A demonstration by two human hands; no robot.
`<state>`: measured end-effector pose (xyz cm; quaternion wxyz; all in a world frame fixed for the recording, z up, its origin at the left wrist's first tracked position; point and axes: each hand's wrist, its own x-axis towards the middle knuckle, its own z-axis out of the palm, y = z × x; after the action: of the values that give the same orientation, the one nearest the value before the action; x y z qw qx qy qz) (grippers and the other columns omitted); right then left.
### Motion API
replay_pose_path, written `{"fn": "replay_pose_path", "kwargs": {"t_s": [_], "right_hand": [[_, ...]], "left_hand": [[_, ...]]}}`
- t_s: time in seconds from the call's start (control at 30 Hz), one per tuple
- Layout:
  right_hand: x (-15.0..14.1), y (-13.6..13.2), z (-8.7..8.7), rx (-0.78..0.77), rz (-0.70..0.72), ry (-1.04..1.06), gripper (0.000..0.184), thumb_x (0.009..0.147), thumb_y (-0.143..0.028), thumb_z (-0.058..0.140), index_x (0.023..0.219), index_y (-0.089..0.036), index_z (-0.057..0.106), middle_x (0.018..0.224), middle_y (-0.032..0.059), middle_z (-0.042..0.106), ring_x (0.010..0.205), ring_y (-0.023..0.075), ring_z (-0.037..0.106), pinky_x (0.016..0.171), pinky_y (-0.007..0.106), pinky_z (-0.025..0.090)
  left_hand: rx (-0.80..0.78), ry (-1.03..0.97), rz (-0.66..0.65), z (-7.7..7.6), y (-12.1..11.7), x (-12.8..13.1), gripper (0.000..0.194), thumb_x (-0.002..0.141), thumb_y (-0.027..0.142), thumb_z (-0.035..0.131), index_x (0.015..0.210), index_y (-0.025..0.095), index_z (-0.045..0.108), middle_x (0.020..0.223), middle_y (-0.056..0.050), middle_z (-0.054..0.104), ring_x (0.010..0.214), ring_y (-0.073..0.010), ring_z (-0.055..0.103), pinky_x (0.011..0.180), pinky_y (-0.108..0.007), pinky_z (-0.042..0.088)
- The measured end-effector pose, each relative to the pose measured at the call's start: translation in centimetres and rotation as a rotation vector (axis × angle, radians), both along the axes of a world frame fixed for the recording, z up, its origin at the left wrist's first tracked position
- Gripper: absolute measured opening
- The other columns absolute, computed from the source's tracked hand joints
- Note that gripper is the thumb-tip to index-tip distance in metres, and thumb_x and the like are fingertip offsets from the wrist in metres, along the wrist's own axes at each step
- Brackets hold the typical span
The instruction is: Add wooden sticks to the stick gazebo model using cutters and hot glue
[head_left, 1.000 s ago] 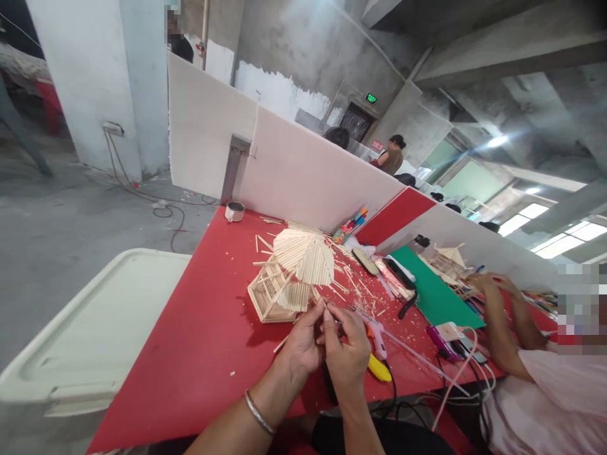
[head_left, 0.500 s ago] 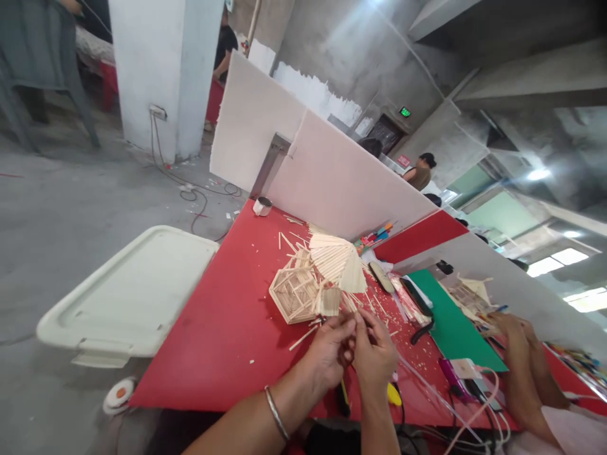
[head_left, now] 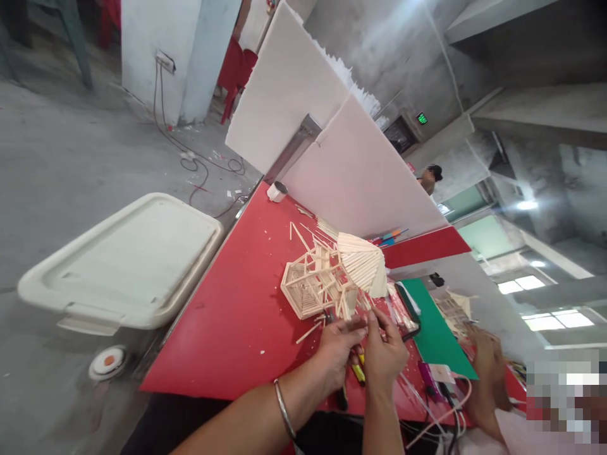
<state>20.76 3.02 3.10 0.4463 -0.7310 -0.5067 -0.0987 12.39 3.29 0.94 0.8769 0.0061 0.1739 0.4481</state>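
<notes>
My left hand (head_left: 337, 351), with a silver bangle on its wrist, is closed over the front of the table. Beside it, my right hand (head_left: 385, 351) is pinched shut, its fingertips close to those of the left. Whatever they hold is too small or hidden to make out. Just beyond my fingers stands a model of thin wooden sticks (head_left: 303, 289) with a six-sided frame. A pleated fan-shaped roof of sticks (head_left: 361, 260) adjoins it on the right. A yellow and black tool (head_left: 358, 374) lies partly hidden below my hands.
Loose sticks lie on the red table (head_left: 227, 335). A white cup (head_left: 277, 191) stands near the partition (head_left: 351, 164). To the left is a pale plastic lid (head_left: 133, 259). A green board (head_left: 439, 322), cables and a co-worker's arm (head_left: 486, 373) are at right.
The camera view has turned, so the table and model appear shifted and more tilted. My hands remain close together, with the right fingers a little farther from the left. More of the yellow tool shows.
</notes>
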Motion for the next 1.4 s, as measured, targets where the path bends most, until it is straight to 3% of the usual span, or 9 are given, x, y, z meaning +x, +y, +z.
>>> {"fn": "replay_pose_path", "kwargs": {"t_s": [1.0, 1.4], "right_hand": [[0.11, -0.28, 0.24, -0.014, 0.039, -0.009, 0.049, 0.076, -0.058, 0.053, 0.093, -0.014, 0.069, 0.091, 0.0115, 0.071, 0.075, 0.0211, 0.064, 0.068, 0.03, 0.046], [0.4, 0.15, 0.09, 0.001, 0.108, 0.001, 0.04, 0.08, -0.05, 0.052, 0.092, -0.016, 0.069, 0.09, 0.0099, 0.071, 0.079, 0.0202, 0.064, 0.07, 0.03, 0.048]], "left_hand": [[0.004, 0.089, -0.004, 0.04, -0.03, -0.13, 0.031, 0.054, 0.016, 0.077, 0.084, 0.011, 0.07, 0.055, 0.002, 0.06, 0.038, -0.0053, 0.044, 0.036, -0.019, 0.025], [0.017, 0.1, 0.013, 0.06, 0.33, -0.44, 0.032, 0.053, 0.016, 0.079, 0.083, 0.012, 0.068, 0.054, 0.003, 0.057, 0.039, -0.0048, 0.045, 0.036, -0.017, 0.024]]}}
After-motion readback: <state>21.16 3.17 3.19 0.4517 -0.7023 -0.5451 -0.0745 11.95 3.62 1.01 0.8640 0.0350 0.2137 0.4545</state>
